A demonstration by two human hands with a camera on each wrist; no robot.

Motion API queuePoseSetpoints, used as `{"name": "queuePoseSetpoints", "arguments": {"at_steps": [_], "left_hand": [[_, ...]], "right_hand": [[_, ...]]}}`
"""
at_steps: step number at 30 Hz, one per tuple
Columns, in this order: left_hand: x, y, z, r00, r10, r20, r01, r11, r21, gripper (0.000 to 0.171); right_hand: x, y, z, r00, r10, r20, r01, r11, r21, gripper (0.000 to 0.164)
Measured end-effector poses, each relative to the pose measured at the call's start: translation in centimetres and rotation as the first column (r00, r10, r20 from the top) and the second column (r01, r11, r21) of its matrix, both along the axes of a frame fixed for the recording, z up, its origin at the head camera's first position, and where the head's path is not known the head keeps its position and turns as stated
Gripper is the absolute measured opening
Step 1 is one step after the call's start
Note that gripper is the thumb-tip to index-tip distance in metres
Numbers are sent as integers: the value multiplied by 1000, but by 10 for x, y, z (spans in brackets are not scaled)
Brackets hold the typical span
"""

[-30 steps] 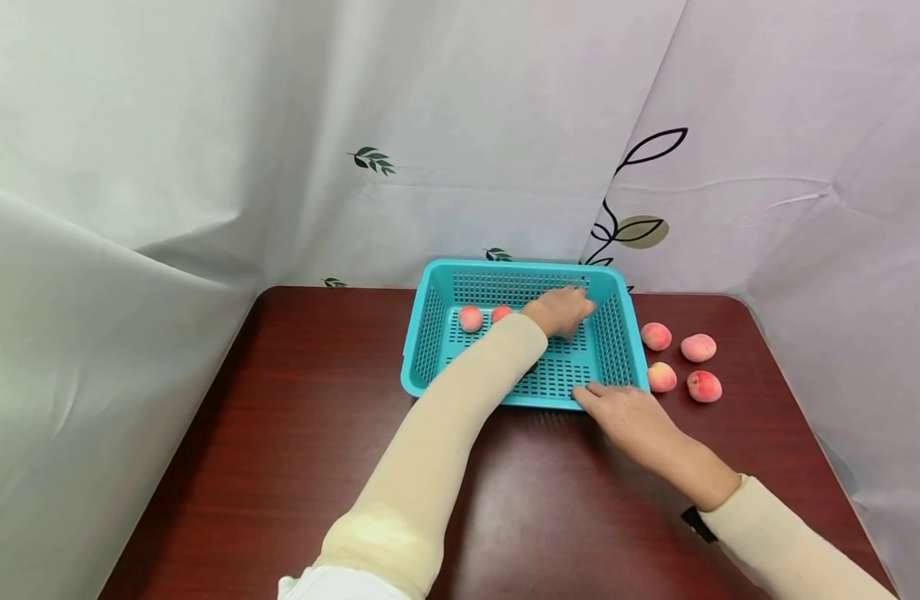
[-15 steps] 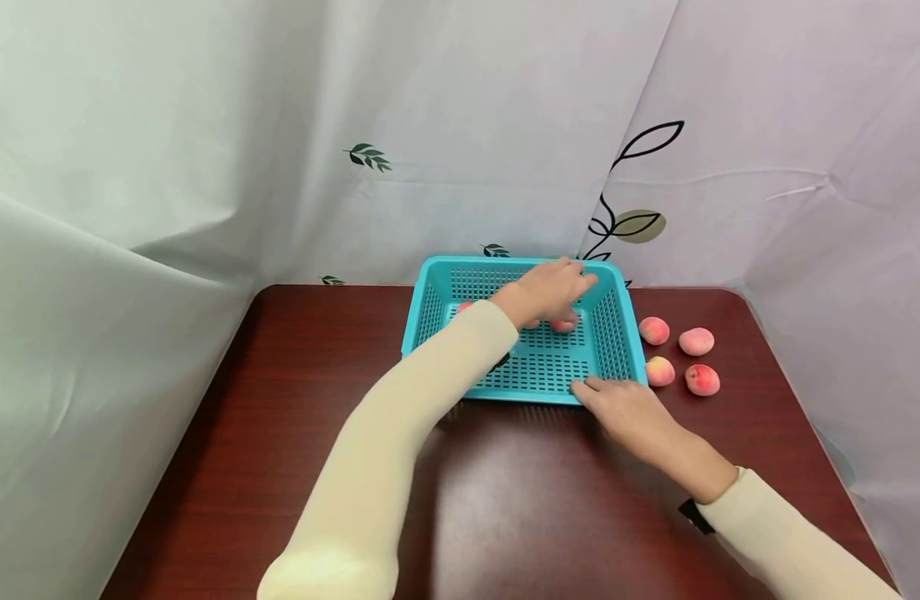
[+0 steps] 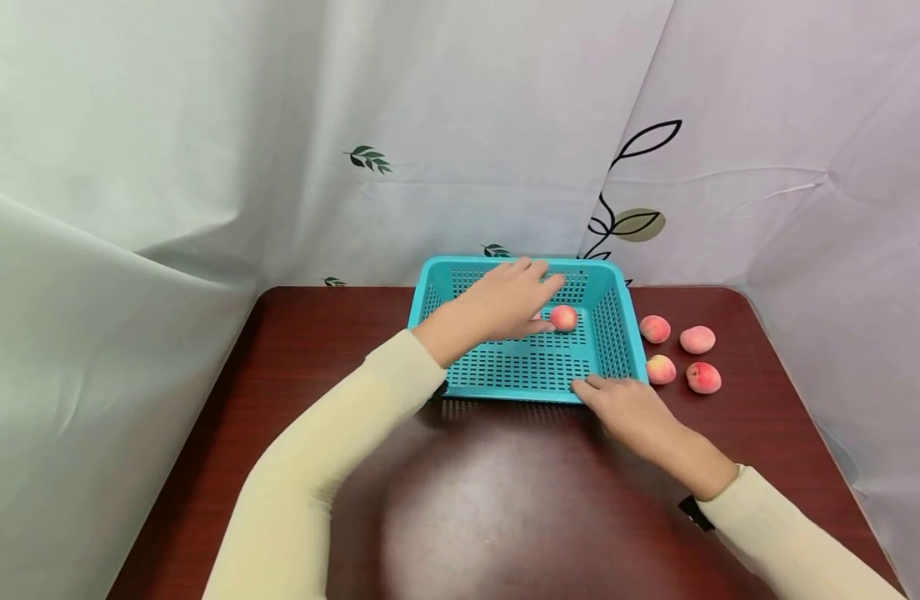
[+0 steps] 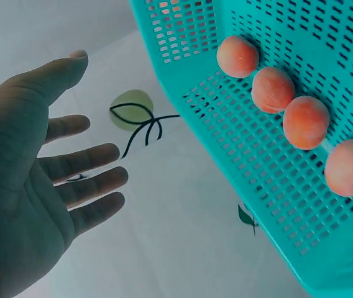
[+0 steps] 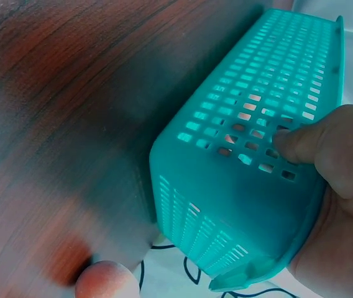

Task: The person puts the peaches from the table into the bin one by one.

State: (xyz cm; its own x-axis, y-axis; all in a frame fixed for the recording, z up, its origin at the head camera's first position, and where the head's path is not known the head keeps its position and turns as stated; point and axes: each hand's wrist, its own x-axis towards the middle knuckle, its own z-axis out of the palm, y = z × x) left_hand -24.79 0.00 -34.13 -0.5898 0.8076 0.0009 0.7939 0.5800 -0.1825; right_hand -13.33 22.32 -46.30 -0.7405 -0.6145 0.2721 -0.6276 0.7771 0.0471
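Note:
In the head view, my left hand is above a turquoise perforated basket, fingers spread and holding nothing. A pink-red peach lies on the basket floor just right of its fingertips. The left wrist view shows several peaches in a row along one long side of the basket; most are hidden behind the left hand in the head view. My right hand grips the basket's near rim by the right corner. The right wrist view shows its thumb pressing the outer wall, its other fingers hidden beyond the rim.
Several more peaches lie on the dark red wooden table to the right of the basket. A pale curtain with leaf prints hangs directly behind the basket and along both sides.
My left hand has let go of a peach at the right end of the row and drawn back to the left, opening its fingers. The right hand keeps its place on the rim.

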Motion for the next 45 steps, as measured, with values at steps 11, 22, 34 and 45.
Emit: {"name": "queuePoseSetpoints", "arguments": {"at_steps": [11,22,34,45], "left_hand": [[40,-68,-20,995,91,50,-97,985,140,73],[79,-112,-68,990,127,61,-138,963,230,75],[90,-117,-104,988,147,-39,-133,958,256,68],[89,-113,-123,971,164,-173,-110,953,282,43]], "right_hand": [[-1,0,1,1000,-14,14,14,1000,-11,28],[2,-1,2,999,-25,25,26,1000,-12,27],[2,-1,0,999,-5,-32,3,999,-45,30],[1,-1,-3,1000,-20,-17,20,999,-46,27]]}}
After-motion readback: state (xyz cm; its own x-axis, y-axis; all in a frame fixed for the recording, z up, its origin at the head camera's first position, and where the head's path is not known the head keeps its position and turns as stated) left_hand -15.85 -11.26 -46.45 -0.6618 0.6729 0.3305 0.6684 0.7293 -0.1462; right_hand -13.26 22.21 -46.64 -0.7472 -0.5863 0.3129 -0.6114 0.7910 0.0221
